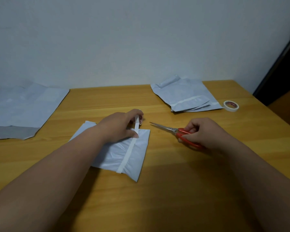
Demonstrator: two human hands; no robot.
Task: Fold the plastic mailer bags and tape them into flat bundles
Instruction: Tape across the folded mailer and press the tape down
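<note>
Wooden worktop [182, 173] under you: your left hand [119, 126] grips the tape roll [140, 119], thumb pinning the strip [129, 151] taut across the folded mailer bundle [124, 153] at centre. Your right hand's [204, 133] fingers [189, 127] curl through the scissors [176, 132], blades aimed to cut.

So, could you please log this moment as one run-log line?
left hand: holds white tape roll, strip across folded grey plastic mailer bundle | right hand: grips red-handled scissors, blades closed, uncut
</note>
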